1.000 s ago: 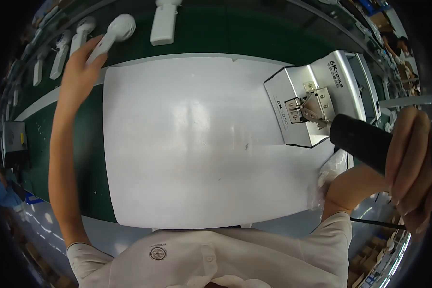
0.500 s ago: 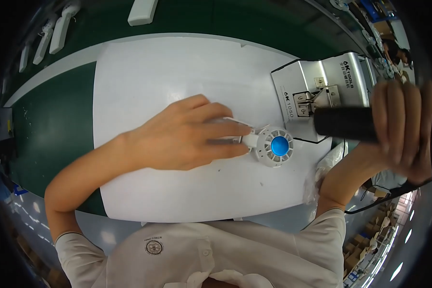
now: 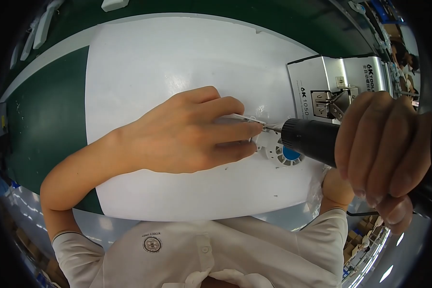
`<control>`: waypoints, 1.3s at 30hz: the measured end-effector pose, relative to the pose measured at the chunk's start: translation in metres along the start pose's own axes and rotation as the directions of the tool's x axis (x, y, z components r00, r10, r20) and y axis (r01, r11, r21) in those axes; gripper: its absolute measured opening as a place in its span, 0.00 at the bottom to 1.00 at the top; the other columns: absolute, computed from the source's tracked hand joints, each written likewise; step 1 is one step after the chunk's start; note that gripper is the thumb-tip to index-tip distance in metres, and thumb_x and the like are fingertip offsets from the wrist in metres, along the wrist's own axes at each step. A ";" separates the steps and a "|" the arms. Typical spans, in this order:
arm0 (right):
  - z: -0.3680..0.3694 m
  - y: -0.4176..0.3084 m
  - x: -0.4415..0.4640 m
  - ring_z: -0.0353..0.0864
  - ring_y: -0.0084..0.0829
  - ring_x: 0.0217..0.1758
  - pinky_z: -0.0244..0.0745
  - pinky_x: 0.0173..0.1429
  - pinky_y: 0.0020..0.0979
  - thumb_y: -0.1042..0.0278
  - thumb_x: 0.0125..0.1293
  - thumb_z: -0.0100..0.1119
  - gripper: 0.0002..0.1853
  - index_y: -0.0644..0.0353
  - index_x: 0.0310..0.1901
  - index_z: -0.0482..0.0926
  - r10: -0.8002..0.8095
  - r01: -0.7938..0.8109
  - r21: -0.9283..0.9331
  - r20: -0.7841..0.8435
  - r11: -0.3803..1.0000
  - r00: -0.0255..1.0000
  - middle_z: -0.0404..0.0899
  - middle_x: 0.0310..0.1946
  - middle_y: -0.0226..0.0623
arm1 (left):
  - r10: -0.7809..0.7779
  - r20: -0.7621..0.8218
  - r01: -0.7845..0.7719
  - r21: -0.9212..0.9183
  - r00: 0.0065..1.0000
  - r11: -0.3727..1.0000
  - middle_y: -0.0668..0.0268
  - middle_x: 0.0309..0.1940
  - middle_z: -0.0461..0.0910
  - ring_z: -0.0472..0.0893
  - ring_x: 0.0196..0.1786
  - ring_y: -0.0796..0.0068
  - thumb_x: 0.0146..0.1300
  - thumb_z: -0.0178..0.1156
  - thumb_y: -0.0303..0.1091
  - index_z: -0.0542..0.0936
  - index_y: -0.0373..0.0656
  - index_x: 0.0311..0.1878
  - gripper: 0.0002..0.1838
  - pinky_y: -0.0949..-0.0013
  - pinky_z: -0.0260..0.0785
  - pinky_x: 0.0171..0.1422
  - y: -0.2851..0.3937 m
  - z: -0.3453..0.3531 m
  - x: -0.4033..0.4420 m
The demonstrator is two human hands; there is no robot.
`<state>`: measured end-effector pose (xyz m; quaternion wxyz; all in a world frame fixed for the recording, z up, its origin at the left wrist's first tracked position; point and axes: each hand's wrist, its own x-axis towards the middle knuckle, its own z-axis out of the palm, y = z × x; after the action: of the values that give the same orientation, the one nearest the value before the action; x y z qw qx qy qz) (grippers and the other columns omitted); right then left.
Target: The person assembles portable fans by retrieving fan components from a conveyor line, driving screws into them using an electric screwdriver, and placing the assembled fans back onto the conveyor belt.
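My left hand (image 3: 197, 132) is closed over the handle of a small white handheld fan, pressing it to the white work surface. The fan's round slotted head (image 3: 290, 162), with a blue disc in its centre, sticks out past my fingertips. Wrapped around a black electric screwdriver (image 3: 312, 140) is my right hand (image 3: 381, 149). The screwdriver's thin bit (image 3: 273, 128) reaches the neck of the fan beside my left index finger; whether it sits in a screw I cannot tell. Most of the fan's handle is hidden under my left hand.
A silver screw feeder (image 3: 317, 91) stands behind the screwdriver at the right. A clear plastic bag (image 3: 316, 194) lies at the right table edge. White parts (image 3: 43, 26) lie at the back left on green. Another person (image 3: 408, 60) is at the far right.
My right hand has brought the screwdriver left and down, so its bit now meets the fan's neck. The camera view has shifted slightly. My left hand keeps its hold.
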<state>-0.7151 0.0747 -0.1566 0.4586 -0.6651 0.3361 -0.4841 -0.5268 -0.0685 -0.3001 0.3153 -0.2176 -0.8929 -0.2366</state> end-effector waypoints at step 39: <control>0.001 -0.003 -0.007 0.84 0.19 0.27 0.83 0.31 0.20 0.68 0.52 0.79 0.15 0.51 0.41 0.83 -0.030 0.030 -0.033 -0.002 0.999 1.000 0.86 0.28 0.24 | -0.055 -0.029 0.057 0.058 0.998 0.997 0.72 0.52 0.83 0.77 0.48 0.70 0.57 0.69 0.30 0.86 0.47 0.37 0.05 0.72 0.67 0.44 -0.010 0.001 0.002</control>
<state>-0.7165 0.0824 -0.1563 0.4399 -0.6768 0.3347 -0.4861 -0.5339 -0.0755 -0.3020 0.3272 -0.1797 -0.9008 -0.2218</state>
